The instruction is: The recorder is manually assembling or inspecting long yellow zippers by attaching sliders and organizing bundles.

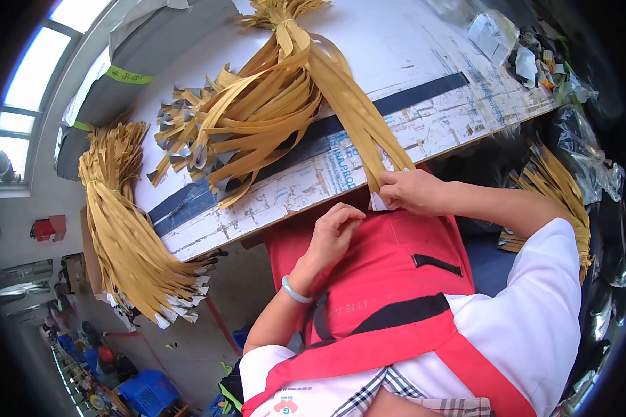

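A bundle of long flat tan-yellow strips (355, 111), like fabric tape, is tied near its top and runs down over the table's front edge. My right hand (414, 192) is closed on the lower ends of these strips, where a white tip shows below the fingers. Just left of it, in front of the red apron, my left hand (334, 234) has its fingers curled together; whatever they may hold is hidden. Beside the hanging bundle, a looped heap of the same strips (264, 104) with grey ends lies on the table.
The worn white table (257, 226) carries a dark band along its front. Another tied bundle (118, 215) droops over the left edge. More strips (560, 198) hang at the right, near clear plastic bags (584, 149). A grey roll-like piece (108, 90) stands at the back left.
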`<move>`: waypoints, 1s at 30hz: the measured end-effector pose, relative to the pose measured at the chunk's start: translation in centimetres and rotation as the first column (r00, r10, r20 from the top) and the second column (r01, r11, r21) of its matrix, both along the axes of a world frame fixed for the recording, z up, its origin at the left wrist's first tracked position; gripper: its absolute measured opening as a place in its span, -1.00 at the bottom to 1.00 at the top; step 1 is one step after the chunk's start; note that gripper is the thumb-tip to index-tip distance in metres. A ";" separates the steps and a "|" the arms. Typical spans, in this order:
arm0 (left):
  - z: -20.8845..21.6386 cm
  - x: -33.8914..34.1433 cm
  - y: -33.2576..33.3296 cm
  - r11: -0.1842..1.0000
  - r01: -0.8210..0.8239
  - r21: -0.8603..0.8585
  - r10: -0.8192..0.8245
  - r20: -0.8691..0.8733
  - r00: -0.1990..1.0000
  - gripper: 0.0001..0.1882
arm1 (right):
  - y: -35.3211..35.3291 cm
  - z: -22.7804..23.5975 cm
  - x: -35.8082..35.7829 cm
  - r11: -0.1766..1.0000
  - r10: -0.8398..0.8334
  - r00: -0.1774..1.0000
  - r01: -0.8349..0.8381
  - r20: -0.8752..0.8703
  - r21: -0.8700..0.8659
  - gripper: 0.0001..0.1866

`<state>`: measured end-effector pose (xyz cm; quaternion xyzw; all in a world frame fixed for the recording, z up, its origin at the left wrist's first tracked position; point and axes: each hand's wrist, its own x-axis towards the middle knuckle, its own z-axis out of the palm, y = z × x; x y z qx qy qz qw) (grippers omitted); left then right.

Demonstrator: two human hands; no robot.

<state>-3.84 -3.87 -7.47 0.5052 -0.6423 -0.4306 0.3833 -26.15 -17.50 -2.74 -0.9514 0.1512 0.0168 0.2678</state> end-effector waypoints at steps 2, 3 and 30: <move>1.2 -0.7 -0.1 0.987 -0.118 0.106 0.151 -0.396 0.906 -0.79 | 0.5 3.3 1.7 0.758 -0.225 0.974 0.181 -0.009 0.627 -0.88; 1.7 -0.8 -0.2 0.987 -0.124 0.106 0.156 -0.397 0.905 -0.79 | 0.9 3.3 2.4 0.759 -0.219 0.976 0.177 -0.010 0.626 -0.88; 3.4 0.7 -2.0 0.839 -0.498 -0.220 0.426 -0.307 0.851 -0.93 | 2.0 0.7 8.5 0.926 -0.375 0.755 0.325 0.537 0.190 -0.86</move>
